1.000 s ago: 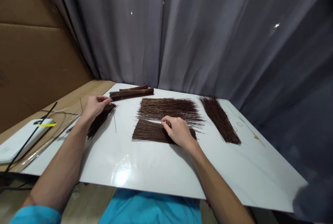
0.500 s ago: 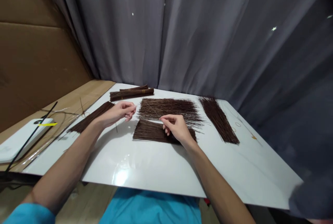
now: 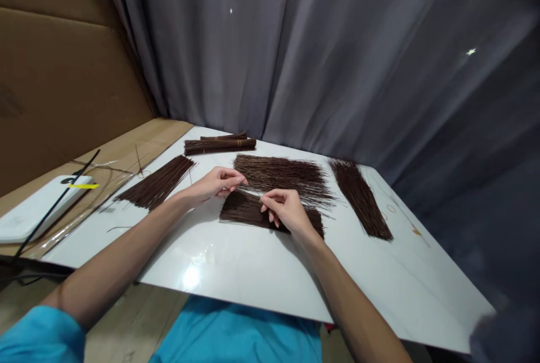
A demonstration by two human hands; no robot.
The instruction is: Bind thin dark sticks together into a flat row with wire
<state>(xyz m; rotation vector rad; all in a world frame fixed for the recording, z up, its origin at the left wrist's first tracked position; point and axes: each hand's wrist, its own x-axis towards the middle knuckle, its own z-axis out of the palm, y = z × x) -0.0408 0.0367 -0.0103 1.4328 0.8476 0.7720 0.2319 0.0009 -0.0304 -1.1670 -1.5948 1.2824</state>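
Several piles of thin dark brown sticks lie on a glossy white board (image 3: 253, 264). My right hand (image 3: 284, 211) hovers over the near middle pile (image 3: 242, 212), its thumb and forefinger pinched on a single thin stick (image 3: 253, 190). My left hand (image 3: 215, 183) meets it from the left, fingertips closing on the same stick's other end. Behind them spreads a wider, looser pile (image 3: 280, 173). A slanted pile (image 3: 158, 183) lies to the left of my left hand.
A tied bundle of sticks (image 3: 219, 144) rests at the board's far edge, and another pile (image 3: 360, 198) lies on the right. A white flat device (image 3: 34, 214) with a black cable and clear plastic sits on the wooden desk at left. Grey curtains hang behind.
My left hand left the slanted pile on the left and moved right to meet my right hand. My right hand lifted slightly with a stick pinched. The view shifted a little.
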